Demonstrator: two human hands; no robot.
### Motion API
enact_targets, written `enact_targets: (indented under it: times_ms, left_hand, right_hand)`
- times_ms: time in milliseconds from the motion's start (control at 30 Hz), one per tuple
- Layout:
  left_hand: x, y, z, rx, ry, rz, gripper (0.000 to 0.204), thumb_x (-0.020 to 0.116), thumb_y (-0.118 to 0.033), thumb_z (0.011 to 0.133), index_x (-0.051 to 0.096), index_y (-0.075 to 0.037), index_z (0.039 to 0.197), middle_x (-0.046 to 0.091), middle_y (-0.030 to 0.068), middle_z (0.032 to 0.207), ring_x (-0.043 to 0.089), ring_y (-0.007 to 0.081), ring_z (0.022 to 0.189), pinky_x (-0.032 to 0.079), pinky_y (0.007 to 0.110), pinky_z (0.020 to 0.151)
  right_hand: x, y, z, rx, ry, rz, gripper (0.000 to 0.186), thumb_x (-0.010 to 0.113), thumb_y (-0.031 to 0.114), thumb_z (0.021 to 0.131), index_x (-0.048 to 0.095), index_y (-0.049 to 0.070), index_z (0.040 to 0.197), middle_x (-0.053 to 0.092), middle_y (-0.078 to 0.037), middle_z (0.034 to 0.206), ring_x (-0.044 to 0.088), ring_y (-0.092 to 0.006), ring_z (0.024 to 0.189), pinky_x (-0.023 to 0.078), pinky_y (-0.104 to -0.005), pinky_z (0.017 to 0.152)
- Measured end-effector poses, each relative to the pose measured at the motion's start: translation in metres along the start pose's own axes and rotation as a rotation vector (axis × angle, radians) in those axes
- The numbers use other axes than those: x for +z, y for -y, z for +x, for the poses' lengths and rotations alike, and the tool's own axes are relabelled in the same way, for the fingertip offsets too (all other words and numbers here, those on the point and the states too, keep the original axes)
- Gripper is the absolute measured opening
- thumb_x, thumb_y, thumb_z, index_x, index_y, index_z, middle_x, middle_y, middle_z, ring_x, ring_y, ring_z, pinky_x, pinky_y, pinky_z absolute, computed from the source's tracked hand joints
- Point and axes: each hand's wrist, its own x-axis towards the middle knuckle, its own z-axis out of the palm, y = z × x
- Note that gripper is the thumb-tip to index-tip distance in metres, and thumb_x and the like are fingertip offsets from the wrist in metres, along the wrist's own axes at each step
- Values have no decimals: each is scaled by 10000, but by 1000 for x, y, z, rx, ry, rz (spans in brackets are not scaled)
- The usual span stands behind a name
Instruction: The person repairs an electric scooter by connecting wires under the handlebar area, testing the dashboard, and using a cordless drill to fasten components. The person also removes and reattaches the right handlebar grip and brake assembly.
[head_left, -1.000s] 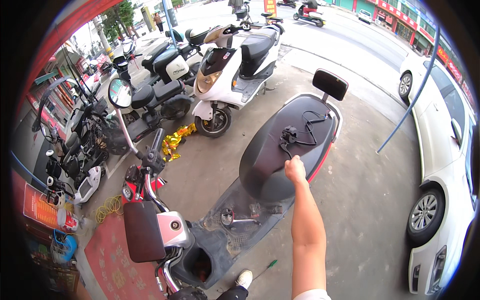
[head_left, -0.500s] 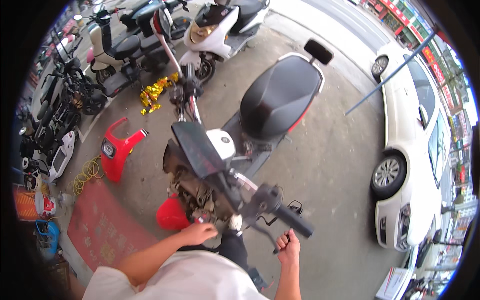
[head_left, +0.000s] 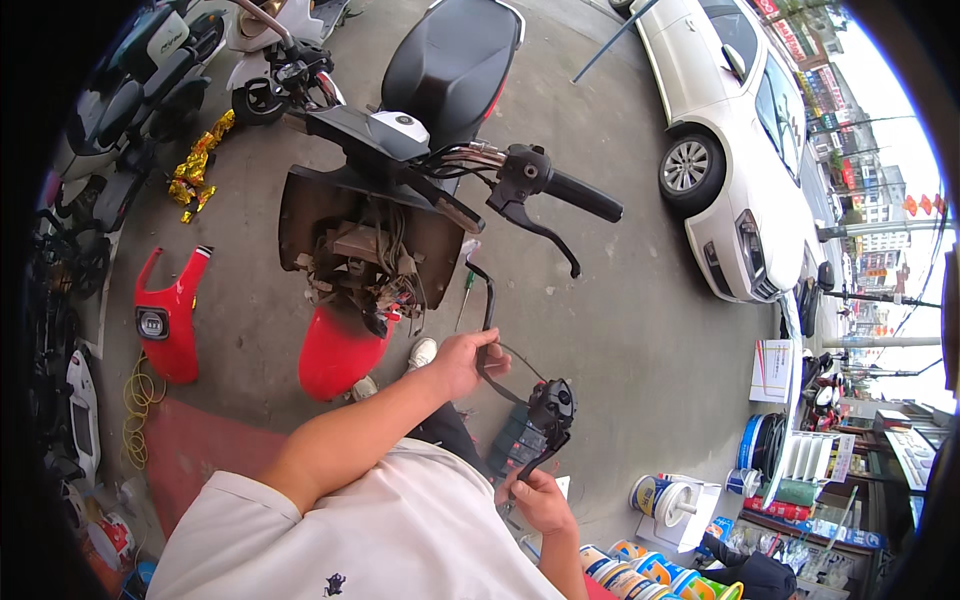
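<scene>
Left hand [head_left: 470,364] has moved, gripping the cable [head_left: 490,304]; right hand [head_left: 543,502] grips a lever [head_left: 541,461] at five o'clock; tugging might strain the cable.

Red panel [head_left: 178,345], gold foil [head_left: 192,172] on ground [head_left: 610,320]

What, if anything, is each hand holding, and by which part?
Both hold one black handlebar control unit: the left hand by its black cable, the right hand by the lower end of its curved lever.

Even daylight, overexposed sky [head_left: 905,90], fisheye-bent edges; black corners
</scene>
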Motion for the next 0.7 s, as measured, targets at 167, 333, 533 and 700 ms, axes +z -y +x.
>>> enact_targets:
  times_ms: [167, 333, 533, 700]
  left_hand:
    - [21, -4, -73, -30, 319, 508, 311, 494, -329, 1024, 526, -94, 823, 417, -44, 638, 346, 92, 505, 345, 290, 521]
    - [23, 25, -95, 130, 443, 1416, 416, 505, -357, 1004, 577, -29, 1250, 636, 78, 879, 639, 209, 754, 557, 332, 606]
    - [-26, 37, -73, 143, 421, 1562, 471, 450, -342, 1016, 468, -77, 1406, 628, 233, 1198, 639, 333, 1077, 569, 393, 818]
    - [-60, 22, -89, -12, 334, 1891, 462, 441, -410, 1002, 609, 3, 1120, 653, 264, 1004, 629, 418, 981, 473, 476, 869]
  right_hand:
    - [-27, -17, 7, 251, -183, -722, 238, 635, 188, 890, 653, -18, 1008, 687, -55, 900, 607, -134, 799, 481, -298, 718]
    - [-31, 29, 33, -261, -537, -452, 335, 490, 228, 1017, 596, -50, 1172, 678, -132, 977, 650, -202, 887, 526, -349, 765]
    - [78, 119, 87, -302, 43, -159, 455, 535, 283, 1013, 504, -92, 1270, 649, -125, 880, 627, -175, 759, 504, -294, 680]
    - [124, 136, 149, -137, 253, -276, 377, 569, 262, 1001, 536, -60, 1193, 576, -50, 733, 533, -131, 590, 421, -254, 546]
